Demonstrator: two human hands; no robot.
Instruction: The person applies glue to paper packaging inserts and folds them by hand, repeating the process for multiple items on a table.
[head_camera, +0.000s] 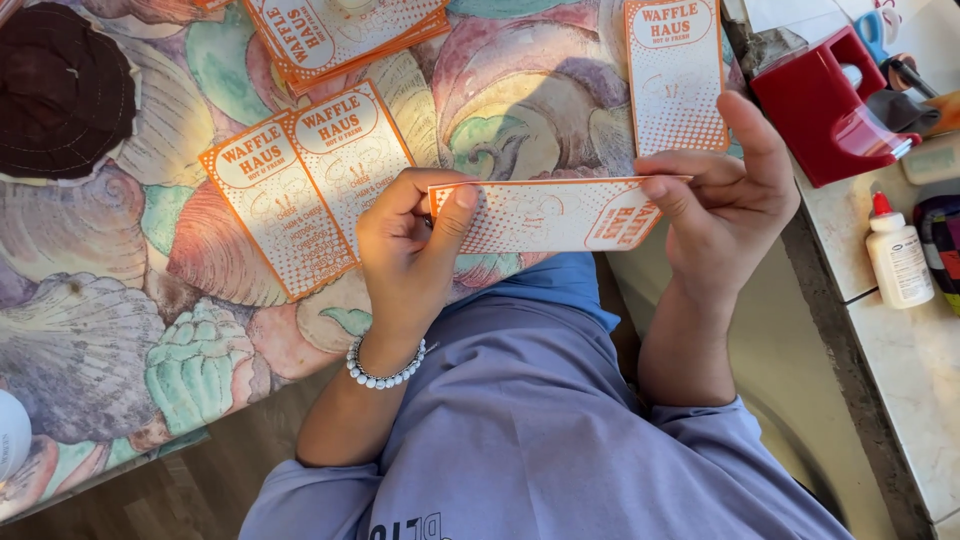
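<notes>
We see both of our forearms rising from the bottom of the view, bare below pushed-up lilac sleeves, elbows bent and spread apart. Our left hand (410, 250) shows its back to us, knuckles up, the fingers curled inward and the thumb (455, 215) stretched out to the right, its tip pressing down in a pinch against the fingers tucked beneath. A beaded bracelet (385, 370) circles our left wrist. Our right hand (725, 205) stands opposite, well apart from the left, wrist bent slightly; its thumb (755, 135) points upward, while the index finger (690, 165) and the others reach leftward, stacked one over another in a closed grip.
</notes>
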